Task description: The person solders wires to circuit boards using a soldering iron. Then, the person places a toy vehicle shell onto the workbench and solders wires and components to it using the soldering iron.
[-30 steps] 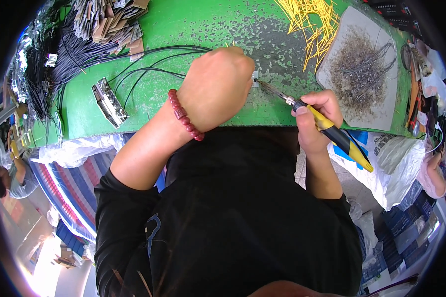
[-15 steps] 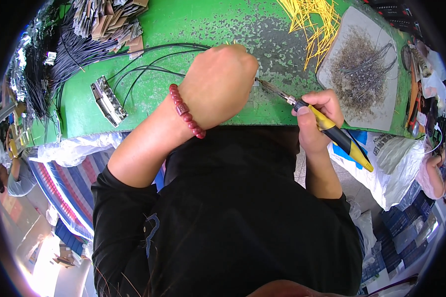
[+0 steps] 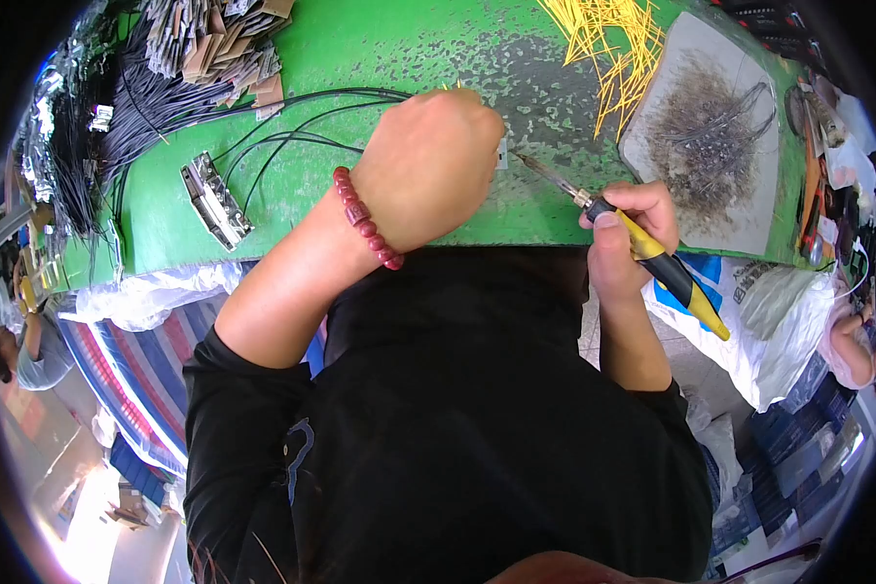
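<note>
Under the left end of the green bench (image 3: pixel 360 39), crumpled clear plastic (image 3: pixel 146 300) lies against a striped sheet (image 3: pixel 136 375) in blue, white and red, with a co-worker in grey (image 3: pixel 41 358) farther left. Toward the right, a white sack (image 3: pixel 764 365) bulges over grey floor (image 3: pixel 693 366), near another person in pale pink (image 3: pixel 855 358).

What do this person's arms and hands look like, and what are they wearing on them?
The left sleeve and right sleeve are black, ending near the elbows. Below them the forearms are bare. The left hand and right hand are ungloved. A bracelet of rounded, dark red beads circles the left wrist.
</note>
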`<state>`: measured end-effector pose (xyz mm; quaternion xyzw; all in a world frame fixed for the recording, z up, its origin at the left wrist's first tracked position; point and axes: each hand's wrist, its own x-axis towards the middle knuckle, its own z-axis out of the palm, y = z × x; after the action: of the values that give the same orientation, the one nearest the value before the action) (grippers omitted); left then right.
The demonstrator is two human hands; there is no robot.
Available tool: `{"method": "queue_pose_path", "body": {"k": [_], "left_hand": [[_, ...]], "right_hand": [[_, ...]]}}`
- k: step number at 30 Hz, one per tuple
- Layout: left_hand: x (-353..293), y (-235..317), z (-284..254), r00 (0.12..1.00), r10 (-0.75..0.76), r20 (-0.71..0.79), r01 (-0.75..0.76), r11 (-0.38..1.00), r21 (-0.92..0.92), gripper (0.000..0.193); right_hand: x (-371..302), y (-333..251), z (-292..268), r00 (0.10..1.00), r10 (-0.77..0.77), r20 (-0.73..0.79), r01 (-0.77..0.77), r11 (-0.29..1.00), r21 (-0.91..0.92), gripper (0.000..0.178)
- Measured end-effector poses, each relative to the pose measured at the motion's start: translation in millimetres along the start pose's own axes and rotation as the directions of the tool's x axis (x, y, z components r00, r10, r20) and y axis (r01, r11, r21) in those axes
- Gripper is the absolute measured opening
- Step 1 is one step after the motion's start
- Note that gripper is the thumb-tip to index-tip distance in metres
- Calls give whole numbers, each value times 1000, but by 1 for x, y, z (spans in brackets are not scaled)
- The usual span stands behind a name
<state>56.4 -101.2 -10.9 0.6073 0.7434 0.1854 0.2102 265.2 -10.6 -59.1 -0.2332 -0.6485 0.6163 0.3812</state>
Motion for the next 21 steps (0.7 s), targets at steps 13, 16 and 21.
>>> {"method": "queue_pose_path", "body": {"k": [13,16,21], "left_hand": [[4,-2,4,998,12,-66,-13,1000,-7,15],[-5,-9,9,987,74,-145,-85,994,-67,16],[-14,10,0,985,130,-116,-140,987,-83,13]], "right_hand": [[4,-18,-5,999,-40,-18,35,978,-204,32],[13,-7,-16,989,-149,-15,135,930,-341,27],[20,-8,-24,985,-171,27,167,901,-400,27]]}}
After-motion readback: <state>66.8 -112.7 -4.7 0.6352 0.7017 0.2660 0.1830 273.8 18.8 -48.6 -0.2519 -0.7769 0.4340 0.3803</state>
